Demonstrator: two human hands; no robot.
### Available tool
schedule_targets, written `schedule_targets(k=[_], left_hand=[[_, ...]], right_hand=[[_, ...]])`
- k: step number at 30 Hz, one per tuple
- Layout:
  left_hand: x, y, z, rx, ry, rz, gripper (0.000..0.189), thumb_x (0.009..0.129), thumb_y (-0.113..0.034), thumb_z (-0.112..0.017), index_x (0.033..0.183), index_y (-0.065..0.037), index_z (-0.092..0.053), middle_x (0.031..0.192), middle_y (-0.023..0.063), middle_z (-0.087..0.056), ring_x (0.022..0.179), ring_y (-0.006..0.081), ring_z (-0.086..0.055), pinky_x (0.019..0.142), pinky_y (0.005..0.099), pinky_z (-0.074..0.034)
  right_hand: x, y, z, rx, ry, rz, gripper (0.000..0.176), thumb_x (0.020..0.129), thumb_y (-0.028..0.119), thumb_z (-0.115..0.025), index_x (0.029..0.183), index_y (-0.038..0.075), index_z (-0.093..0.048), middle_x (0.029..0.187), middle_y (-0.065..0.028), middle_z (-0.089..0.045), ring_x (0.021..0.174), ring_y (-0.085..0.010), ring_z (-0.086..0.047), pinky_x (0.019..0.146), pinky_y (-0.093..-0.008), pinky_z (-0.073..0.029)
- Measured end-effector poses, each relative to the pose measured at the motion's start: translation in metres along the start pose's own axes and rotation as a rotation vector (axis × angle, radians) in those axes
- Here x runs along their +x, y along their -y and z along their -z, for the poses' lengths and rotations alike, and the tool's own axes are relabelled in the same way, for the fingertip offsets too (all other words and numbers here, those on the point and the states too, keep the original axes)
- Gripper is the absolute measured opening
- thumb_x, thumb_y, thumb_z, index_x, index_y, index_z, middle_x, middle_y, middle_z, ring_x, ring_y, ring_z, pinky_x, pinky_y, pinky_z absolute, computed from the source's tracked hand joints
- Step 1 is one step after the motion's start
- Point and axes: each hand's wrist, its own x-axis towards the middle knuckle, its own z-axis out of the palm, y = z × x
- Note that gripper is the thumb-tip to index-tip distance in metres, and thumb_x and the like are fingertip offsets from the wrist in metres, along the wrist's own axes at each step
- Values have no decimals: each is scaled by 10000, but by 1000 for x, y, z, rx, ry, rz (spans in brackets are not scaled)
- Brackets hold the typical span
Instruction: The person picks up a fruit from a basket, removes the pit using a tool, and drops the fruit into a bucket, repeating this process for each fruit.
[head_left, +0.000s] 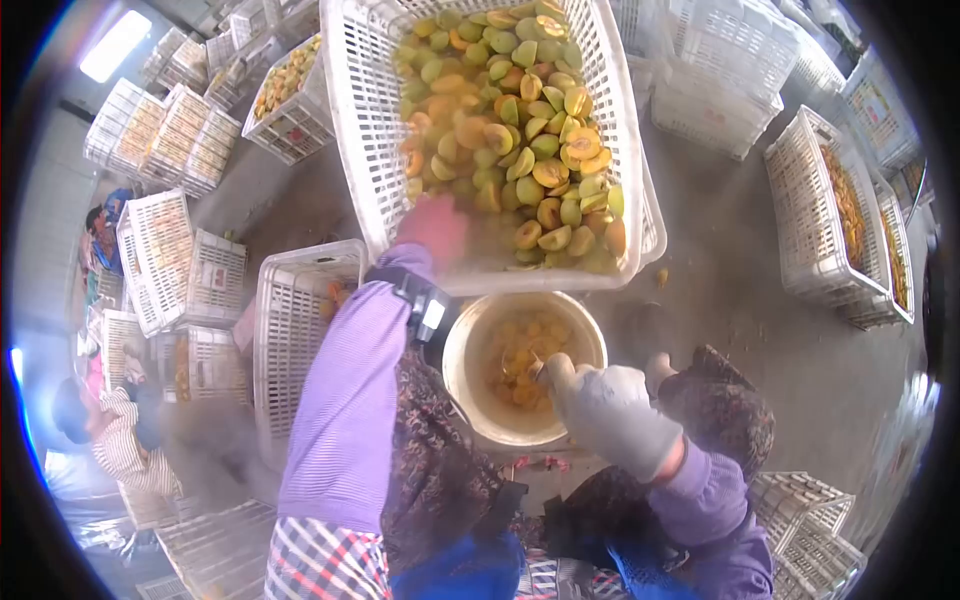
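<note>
A white plastic crate (pixel 630 150) full of halved green and orange fruit (pixel 545 140), like plums or apricots, is in front of me. My left hand (pixel 435 232), bare and with a dark wrist strap, reaches into its near left corner; its fingers are blurred against the fruit. Below the crate stands a white bucket (pixel 455 372) with orange fruit pieces (pixel 525 350) inside. My right hand (pixel 608 408), in a pale grey glove, is closed at the bucket's right rim. A thin bit shows at its fingertips, too small to make out.
Another white crate (pixel 290 262) stands close on my left. More crates of fruit (pixel 840 215) are on the right, with stacked crates (pixel 160 135) at the far left. A person (pixel 125 440) in a striped top is at the left edge.
</note>
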Motion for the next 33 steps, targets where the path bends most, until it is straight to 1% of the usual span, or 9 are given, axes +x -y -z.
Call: schedule_targets(k=[4, 8, 10, 15, 18, 21, 25, 29, 33], left_hand=[[5, -15, -10, -159, -226, 171, 253, 864, -211, -525, 1023, -57, -647, 1070, 189, -624, 973, 366, -620, 815, 450, -512], [26, 46, -38, -399, -189, -101, 352, 860, -236, -588, 1142, -27, -564, 1048, 171, -644, 926, 286, -641, 766, 409, -531], [6, 38, -10, -1712, 83, 229, 392, 882, -194, -611, 1211, -1, -523, 1060, 118, -653, 886, 212, -652, 746, 348, -550], [-101, -32, 42, -828, -312, -308, 337, 908, -114, -577, 1219, 1, -512, 1012, 115, -660, 893, 184, -644, 759, 283, -553], [-128, -44, 24, -899, -307, -429, 304, 904, -97, -568, 1192, -7, -535, 1003, 119, -665, 912, 188, -644, 788, 298, -546], [-143, -34, -3, -309, -407, -440, 258, 855, -82, -581, 1106, -28, -597, 999, 110, -667, 926, 247, -640, 850, 356, -512], [-152, -48, -15, -1156, -226, -276, 307, 831, -121, -612, 1124, -35, -589, 1052, 97, -645, 952, 260, -620, 884, 340, -490], [-153, -49, -18, -704, -306, -289, 395, 931, -286, -542, 1261, -72, -514, 1154, 55, -576, 1029, 180, -566, 921, 302, -476], [-148, -61, -22, -1788, -158, -140, 247, 897, -191, -573, 1104, -57, -593, 998, 41, -611, 886, 172, -596, 791, 268, -515]], right_hand=[[10, -7, 17, 1, 104, -77, 144, 878, 191, -558, 940, 75, -499, 616, -64, -610, 497, -228, -619, 427, -353, -471], [12, -15, 32, 186, 122, -147, 163, 884, 199, -554, 958, 62, -506, 667, -95, -644, 540, -266, -642, 460, -390, -488], [12, -22, 20, 192, -74, -80, 175, 890, 214, -557, 941, 55, -505, 659, -107, -632, 535, -288, -628, 473, -408, -487], [20, -17, 15, 385, -286, -86, 279, 865, 145, -590, 1123, 43, -557, 776, -168, -640, 660, -324, -645, 564, -429, -507], [25, -6, 12, 387, -298, -105, 237, 858, 130, -601, 1081, 52, -584, 785, -161, -637, 664, -332, -643, 578, -427, -519], [28, -7, 1, 365, -399, -45, 252, 854, 145, -609, 1089, 57, -588, 795, -150, -639, 675, -329, -648, 582, -421, -524], [33, -5, -1, 352, -327, -103, 284, 850, 153, -614, 1108, 42, -576, 817, -160, -641, 691, -323, -653, 593, -413, -527], [39, -3, -12, 315, -289, -110, 437, 832, 168, -578, 1201, -47, -485, 761, -130, -642, 721, -318, -643, 670, -401, -505], [40, -2, -28, 237, -105, -189, 469, 804, 157, -589, 1213, -47, -481, 761, -143, -645, 700, -318, -643, 632, -407, -502]])
